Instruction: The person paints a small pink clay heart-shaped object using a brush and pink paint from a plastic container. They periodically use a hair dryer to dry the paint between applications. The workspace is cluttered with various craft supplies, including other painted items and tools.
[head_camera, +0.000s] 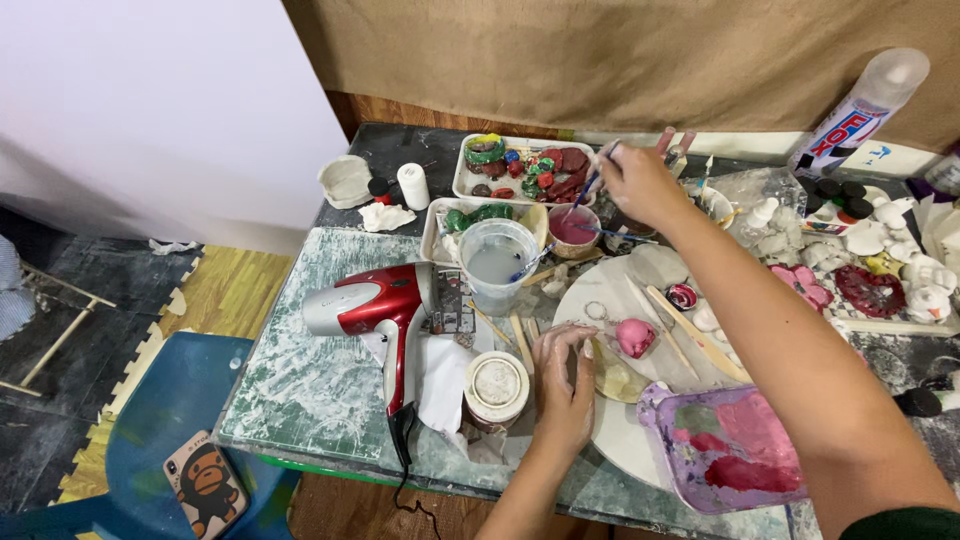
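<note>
My right hand (638, 182) reaches to the back of the table and grips a thin paintbrush (586, 190), whose tip points down into a small cup of pink paint (573, 229). My left hand (564, 383) rests on the table edge with fingers loosely curled, empty, touching the rim of a round white board (622, 440). A small pink painted figure (634, 337) lies on that board just right of the left hand. A purple-stained palette tray (724, 448) sits under my right forearm.
A red and silver hair dryer (378, 308) lies left of a cup of cloudy water (498, 262). A capped jar (497, 386) stands by my left hand. Trays of painted pieces (524, 170), white plaster figures (905, 262) and a glue bottle (858, 108) crowd the back. A phone (204, 484) lies on a blue seat.
</note>
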